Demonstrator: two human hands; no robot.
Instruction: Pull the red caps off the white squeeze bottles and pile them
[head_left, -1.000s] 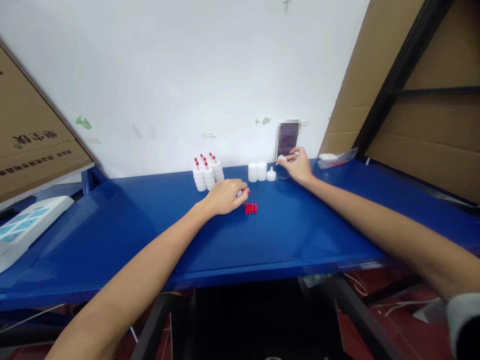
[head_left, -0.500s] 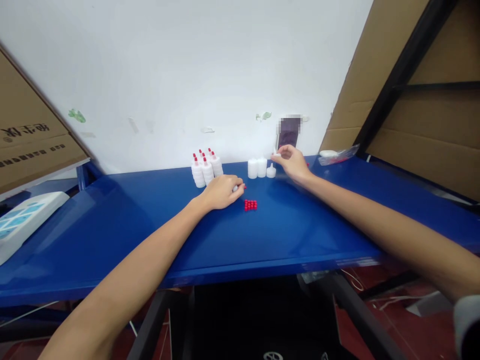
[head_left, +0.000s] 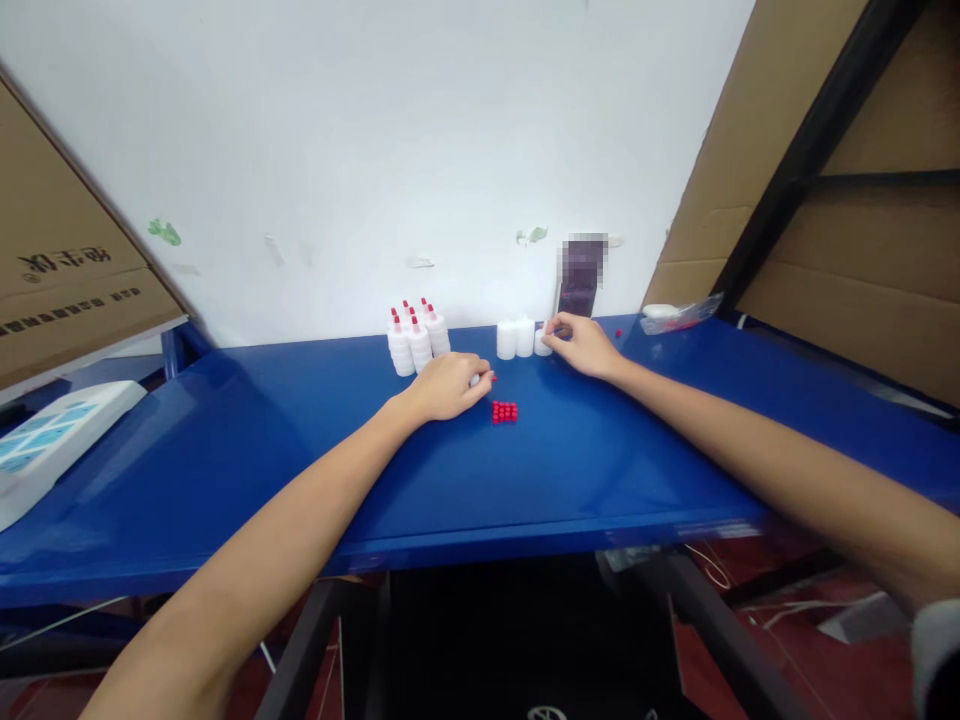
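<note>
When the red caps (head_left: 505,412) are taken as the dial's centre, with twelve toward the wall (head_left: 450,150), the left hand (head_left: 448,387) is found at ten o'clock, just beside them and low over the table (head_left: 562,480). It is curled around a white piece (head_left: 475,380), a red end showing at the fingertips; the remainder is hidden, so its full form cannot be told. The right hand (head_left: 589,347) is at two o'clock, thumb and forefinger drawn narrow at the top of a white lid (head_left: 542,345); whether they grip it cannot be told. The lid sits at one o'clock, its upper part partly covered by those fingers. Two plain bottles (head_left: 507,341) stand upright at twelve, side by side, the lid just beside the right-hand one. The caps lie in close rows. Red-tipped bottles (head_left: 419,350) stand upright in a tight cluster at ten, beyond the left hand. A loose cap (head_left: 619,333) lies at two, past the right hand, with a clear bag (head_left: 686,315) farther out on that bearing. A dark device (head_left: 579,285), partly pixelated, stands against the wall at one. A white unit (head_left: 30,480) with blue panels rests at nine, well apart.
</note>
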